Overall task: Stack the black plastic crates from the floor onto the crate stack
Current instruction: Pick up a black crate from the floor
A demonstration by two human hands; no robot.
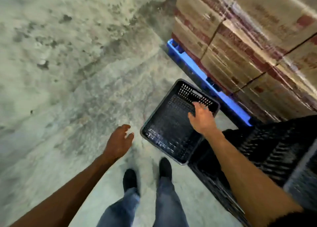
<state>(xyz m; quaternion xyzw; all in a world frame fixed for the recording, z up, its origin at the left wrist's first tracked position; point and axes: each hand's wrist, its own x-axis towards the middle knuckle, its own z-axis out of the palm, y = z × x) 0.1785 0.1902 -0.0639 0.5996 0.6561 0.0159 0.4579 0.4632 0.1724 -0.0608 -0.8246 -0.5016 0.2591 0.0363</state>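
A black perforated plastic crate point(169, 123) sits low over the concrete floor, open side up, in front of my feet. My right hand point(201, 118) reaches into it and its fingers curl over the far right wall near the handle slot. My left hand point(119, 142) hovers just left of the crate's near corner, fingers spread, holding nothing. At the lower right stands the crate stack point(267, 151), black and blurred, its near edge touching the crate; my right forearm crosses in front of it.
A blue pallet point(192, 67) carries shrink-wrapped cardboard boxes point(248, 43) along the right, close behind the crate. Stained concrete floor point(68, 63) spreads to the left and ahead. My two dark shoes point(147, 175) stand just below the crate.
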